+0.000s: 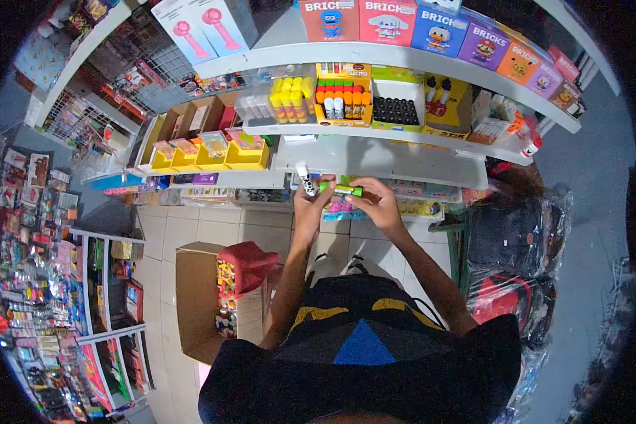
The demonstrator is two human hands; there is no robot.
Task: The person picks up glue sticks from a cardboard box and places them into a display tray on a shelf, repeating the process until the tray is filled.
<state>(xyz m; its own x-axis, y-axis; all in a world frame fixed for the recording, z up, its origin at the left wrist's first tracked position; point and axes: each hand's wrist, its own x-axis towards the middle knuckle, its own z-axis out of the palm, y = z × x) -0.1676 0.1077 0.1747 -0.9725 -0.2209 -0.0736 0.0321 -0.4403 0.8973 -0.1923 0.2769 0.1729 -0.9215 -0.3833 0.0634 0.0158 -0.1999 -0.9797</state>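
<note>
In front of the shelves, my left hand (pixel 309 210) is closed around a white glue stick (pixel 304 179) with black markings, which stands up from the fingers at a slight tilt. Between both hands lies a green glue stick (pixel 346 190) with a pale label, held roughly level. My right hand (pixel 380 207) grips its right end, while the fingertips of my left hand touch its left end. Just beyond, the shelf carries an open box of glue sticks (pixel 343 99) with red, green and orange caps.
Left of me, a cardboard box (pixel 198 304) on the floor holds many small colourful items and a red cloth (pixel 247 267). Yellow bins (pixel 247 157) and a tray of black-capped bottles (pixel 397 110) sit on the shelves. Plastic-wrapped bags (pixel 505 240) stand at right.
</note>
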